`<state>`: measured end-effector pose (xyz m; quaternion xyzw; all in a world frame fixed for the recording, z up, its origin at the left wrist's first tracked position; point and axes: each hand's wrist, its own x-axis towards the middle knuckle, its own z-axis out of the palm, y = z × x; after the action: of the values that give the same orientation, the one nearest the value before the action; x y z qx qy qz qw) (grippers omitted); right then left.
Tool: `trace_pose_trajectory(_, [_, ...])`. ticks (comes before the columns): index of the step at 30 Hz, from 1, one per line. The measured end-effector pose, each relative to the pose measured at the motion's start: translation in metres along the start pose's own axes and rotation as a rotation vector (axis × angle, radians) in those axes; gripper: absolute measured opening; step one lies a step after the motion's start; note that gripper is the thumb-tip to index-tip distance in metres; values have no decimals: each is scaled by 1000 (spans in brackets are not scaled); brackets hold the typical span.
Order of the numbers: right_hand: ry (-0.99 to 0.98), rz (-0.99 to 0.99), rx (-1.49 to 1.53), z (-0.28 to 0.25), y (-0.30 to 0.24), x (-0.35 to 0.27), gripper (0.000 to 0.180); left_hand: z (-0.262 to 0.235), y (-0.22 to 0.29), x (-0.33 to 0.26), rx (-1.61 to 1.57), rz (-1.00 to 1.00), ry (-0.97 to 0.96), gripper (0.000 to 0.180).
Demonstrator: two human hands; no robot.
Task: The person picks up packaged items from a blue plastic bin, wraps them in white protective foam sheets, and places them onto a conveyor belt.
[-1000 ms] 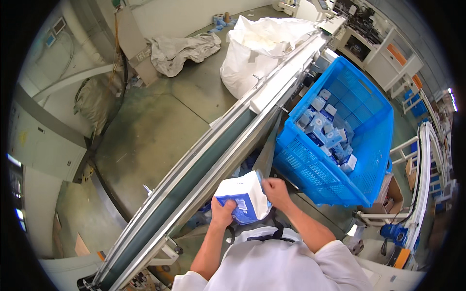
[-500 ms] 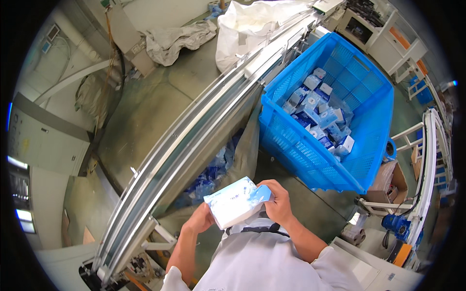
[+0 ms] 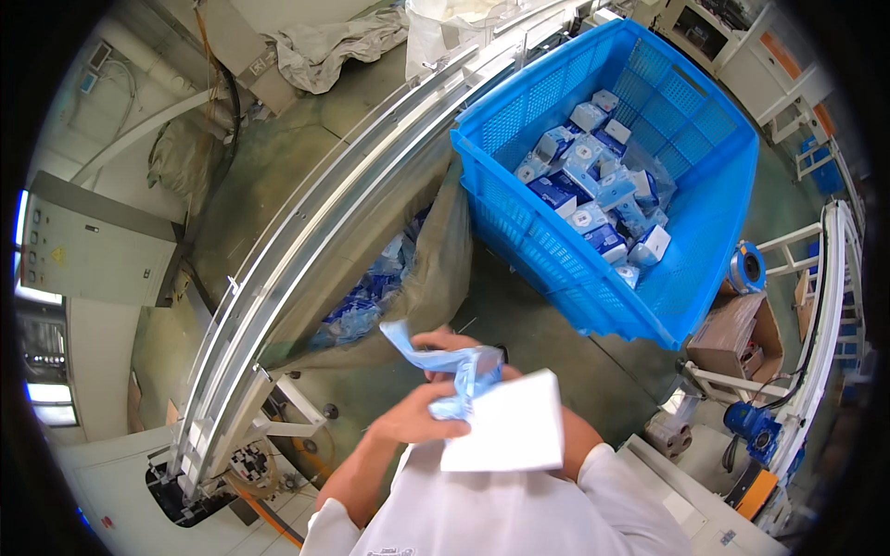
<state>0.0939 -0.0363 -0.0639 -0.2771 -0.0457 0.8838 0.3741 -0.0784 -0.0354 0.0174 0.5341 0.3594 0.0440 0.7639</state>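
A white block of tissues (image 3: pixel 510 426) is bare in front of my body, just out of its light-blue plastic wrapper (image 3: pixel 475 371). My left hand (image 3: pixel 414 419) is closed on the crumpled wrapper, its thumb by the block's left edge. Curled fingers of my right hand (image 3: pixel 443 343) show behind the wrapper, with the film running across them. The block and film hide the rest of that hand, and motion blurs it. A loose strip of film sticks out to the upper left.
A big blue plastic crate (image 3: pixel 575 269) ahead right holds several tissue packs (image 3: pixel 593 176). A conveyor (image 3: pixel 306 232) curves along the left. Under it, a large bag (image 3: pixel 445 250) holds blue wrappers (image 3: pixel 371 287). A cardboard box (image 3: pixel 732 343) and blue motor (image 3: pixel 753 422) stand at right.
The tissue pack was whole between both hands; now its white block is out of the film. My left hand has moved right and my right hand has gone behind the block. The view has shifted.
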Motion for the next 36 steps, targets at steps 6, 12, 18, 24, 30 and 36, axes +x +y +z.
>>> trace_pose_trajectory(6, [-90, -318, -458, -6, -56, -71, 101, -59, 20, -11, 250, 108, 259, 46])
trace_pose_trajectory(12, [250, -410, -820, 33, -51, -39, 99, -111, 4, -1, 224, 124, 274, 54])
trace_pose_trajectory(18, [606, -582, -598, 22, -61, -25, 98, -208, -100, 63, 347, 84, 656, 42])
trace_pose_trajectory(24, [858, -750, -416, 79, -62, 0, 90, -265, -214, 186, 1031, -273, 762, 50])
trace_pose_trajectory(30, [913, -575, -135, 21, -51, 9, 70, -331, -366, 284, 796, -235, 749, 54])
trace_pose_trajectory(36, [789, -506, -622, 44, -69, 38, 95, -327, -357, 251, 875, -65, 589, 65])
